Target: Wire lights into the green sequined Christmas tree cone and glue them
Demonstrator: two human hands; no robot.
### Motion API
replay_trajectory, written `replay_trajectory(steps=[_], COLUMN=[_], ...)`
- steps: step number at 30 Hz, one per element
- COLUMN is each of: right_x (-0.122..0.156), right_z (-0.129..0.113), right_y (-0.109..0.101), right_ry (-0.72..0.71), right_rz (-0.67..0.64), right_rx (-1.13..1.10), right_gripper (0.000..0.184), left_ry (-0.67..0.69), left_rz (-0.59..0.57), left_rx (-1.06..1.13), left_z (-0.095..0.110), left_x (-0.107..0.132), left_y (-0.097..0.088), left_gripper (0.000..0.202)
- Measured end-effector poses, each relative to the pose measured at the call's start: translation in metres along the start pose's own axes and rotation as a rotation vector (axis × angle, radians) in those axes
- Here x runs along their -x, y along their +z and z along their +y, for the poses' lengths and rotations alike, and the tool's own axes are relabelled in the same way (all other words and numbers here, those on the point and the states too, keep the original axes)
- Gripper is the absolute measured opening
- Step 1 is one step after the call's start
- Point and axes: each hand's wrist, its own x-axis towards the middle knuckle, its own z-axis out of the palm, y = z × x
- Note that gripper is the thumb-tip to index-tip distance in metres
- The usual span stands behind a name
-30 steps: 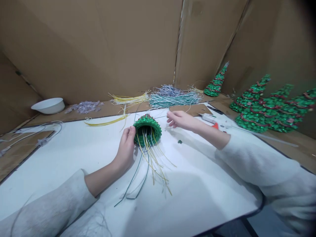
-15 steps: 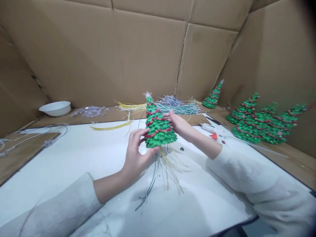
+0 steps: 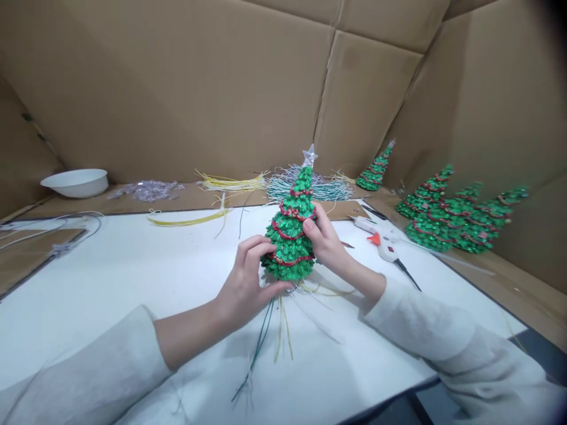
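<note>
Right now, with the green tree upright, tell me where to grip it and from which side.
Grip the tree around its wide lower tiers, from the sides, as the left hand and right hand do. It stands upright, tapers to a thin star, and fibres trail from under its base, so top and underside suit poorly.

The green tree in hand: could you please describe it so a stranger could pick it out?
At the middle of the white table, the left hand and right hand hold a green tree. Unlike the trees lying at right, it stands upright, wires trailing beneath.
</note>
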Motion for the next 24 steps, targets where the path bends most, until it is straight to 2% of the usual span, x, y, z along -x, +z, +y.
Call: replay_trajectory(steps=[2, 5, 8, 12, 24], right_x=[0.003, 0.005, 0.006, 0.007, 0.011], right_z=[0.002, 0.006, 0.010, 0.012, 0.019], right_y=[0.000, 0.001, 0.004, 0.008, 0.011], right_ry=[-0.001, -0.004, -0.034, -0.080, -0.095], right_rz=[0.021, 0.032, 0.046, 0.037, 0.049], right_rx=[-0.015, -0.040, -0.077, -0.098, -0.095], right_gripper=[0.041, 0.041, 0.042, 0.041, 0.038], left_ry=[-0.047, -0.175, -0.266, -0.340, -0.262], left_rz=[-0.014, 0.032, 0.072, 0.039, -0.024], left_rx=[0.041, 0.122, 0.199, 0.204, 0.050], left_z=[-0.001, -0.001, 0.001, 0.004, 0.000], left_x=[0.000, -0.002, -0.005, -0.007, 0.000], left_y=[0.000, 0.002, 0.004, 0.005, 0.005], left_gripper=[0.052, 0.029, 0.030, 0.034, 0.035])
